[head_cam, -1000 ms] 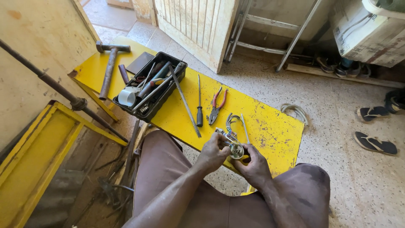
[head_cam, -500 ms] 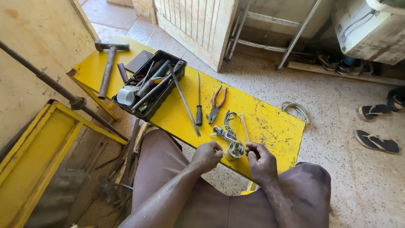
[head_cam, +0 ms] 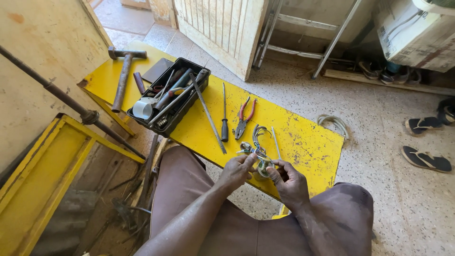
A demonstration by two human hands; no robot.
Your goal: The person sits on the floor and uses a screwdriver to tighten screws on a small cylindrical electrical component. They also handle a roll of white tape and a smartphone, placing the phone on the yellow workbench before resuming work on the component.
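Yellow desk; left hand and right hand both pinch a small wired fitting, its wires still loose; pliers lie unused.

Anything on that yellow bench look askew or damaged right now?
The yellow bench has chipped, worn paint. A long rod leans out of the overfilled black tool tray onto the bench. Both hands grip a small fitting.

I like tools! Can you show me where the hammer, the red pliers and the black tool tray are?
hammer (head_cam: 122,78), head view, middle of its rusty handle.
red pliers (head_cam: 244,117), head view, near the pivot.
black tool tray (head_cam: 199,88), head view, its right rim.
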